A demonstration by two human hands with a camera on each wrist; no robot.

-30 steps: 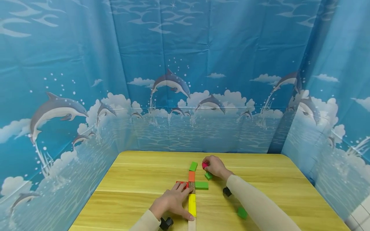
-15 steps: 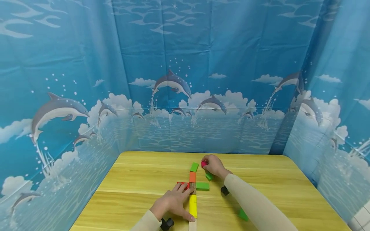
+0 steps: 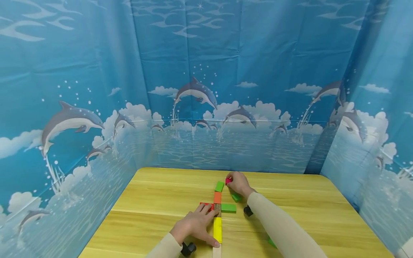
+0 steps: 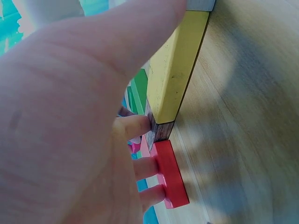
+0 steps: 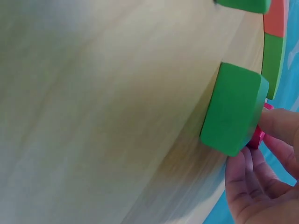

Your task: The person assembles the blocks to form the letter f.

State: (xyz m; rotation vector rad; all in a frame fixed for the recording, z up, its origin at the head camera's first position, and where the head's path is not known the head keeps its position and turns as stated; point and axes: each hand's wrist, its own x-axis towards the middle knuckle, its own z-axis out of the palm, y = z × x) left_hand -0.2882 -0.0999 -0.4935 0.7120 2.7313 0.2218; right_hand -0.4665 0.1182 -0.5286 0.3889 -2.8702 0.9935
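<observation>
My left hand (image 3: 196,225) lies with straight, spread fingers over a row of wooden blocks. Two of its fingertips press a red block (image 4: 170,175) and another touches the dark brown block (image 4: 161,132). Its thumb reaches across where the yellow block (image 3: 217,227) meets a pale block (image 3: 217,251). Farther off, my right hand (image 3: 239,184) pinches a small pink block (image 3: 228,181) between thumb and fingers, just right of the green block (image 3: 219,186) at the row's far end. A loose green block (image 5: 233,109) lies close below those fingers.
Beyond the brown block, an orange block (image 3: 217,197) continues the row. Another green block (image 3: 228,208) sticks out to the right of it. One more green block (image 3: 272,243) is partly hidden by the right sleeve. A dolphin-print curtain (image 3: 206,143) stands behind the wooden table (image 3: 155,186).
My right hand has shifted slightly left with the pink block, bringing it nearer the row's far green block. The left hand keeps its place on the row. The head view has turned slightly.
</observation>
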